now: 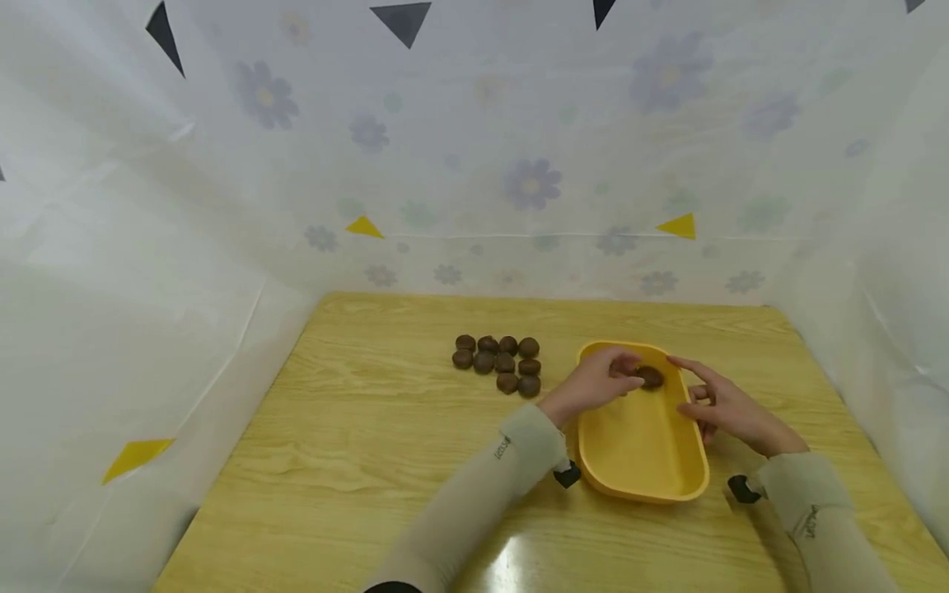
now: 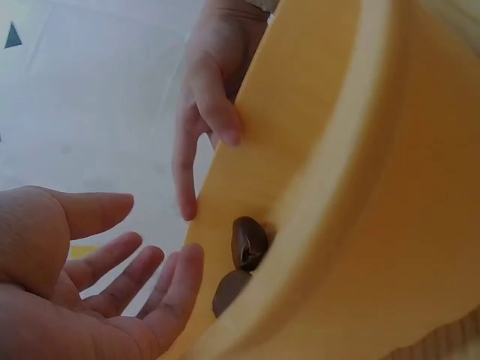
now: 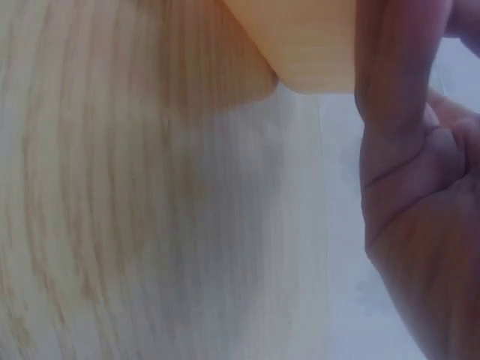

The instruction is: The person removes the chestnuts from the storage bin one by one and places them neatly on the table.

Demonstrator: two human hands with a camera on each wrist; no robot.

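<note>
A yellow rectangular tray [image 1: 643,453] stands on the right part of the table. Two brown chestnuts [image 2: 248,244] lie against its far end, one with a split shell; the head view shows a dark chestnut [image 1: 651,378] beside the left fingertips. My left hand [image 1: 604,380] reaches over the tray's left rim, thumb and fingers apart and holding nothing. On the opposite side my right hand [image 1: 730,409] grips the tray's right rim, its thumb over the inside wall. Left of the tray sit several more chestnuts [image 1: 506,363] in short rows.
The wooden table [image 1: 356,461] reaches toward a pale flowered curtain [image 1: 460,148] that hangs behind and at both sides. Small black wrist cameras [image 1: 567,474] hang below the sleeves, close to the tray's sides.
</note>
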